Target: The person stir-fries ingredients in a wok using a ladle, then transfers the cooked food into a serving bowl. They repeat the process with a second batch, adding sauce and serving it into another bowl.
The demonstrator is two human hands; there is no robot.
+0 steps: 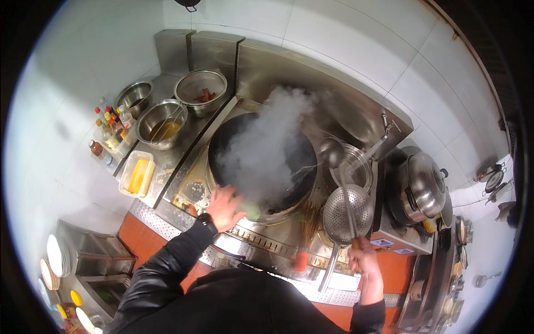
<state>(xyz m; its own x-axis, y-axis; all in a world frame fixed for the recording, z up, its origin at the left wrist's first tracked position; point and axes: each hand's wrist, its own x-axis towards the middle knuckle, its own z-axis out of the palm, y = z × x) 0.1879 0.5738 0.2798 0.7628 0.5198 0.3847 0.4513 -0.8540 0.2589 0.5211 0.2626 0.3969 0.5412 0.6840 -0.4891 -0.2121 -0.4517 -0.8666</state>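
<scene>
A large dark wok (228, 133) sits on the stove with thick smoke or steam rising from it. My left hand (225, 209), a watch on its wrist, is at the wok's near left rim with its fingers apart. Next to those fingers is a green thing (253, 212), possibly a cloth, partly lost in the haze. My right hand (364, 257) is wrapped round the handle of a ladle (332, 152), whose bowl is over the wok's right side. Beneath the ladle's handle lies a perforated strainer (356, 209), its own handle pointing toward me.
A wok brush (308, 225) stands right of the wok. Behind the strainer are a metal basin (364, 177) and a tap (385, 133); a lidded pot (425, 186) is further right. Steel bowls (146, 125), sauce bottles (114, 123) and a plastic tub (129, 173) line the left.
</scene>
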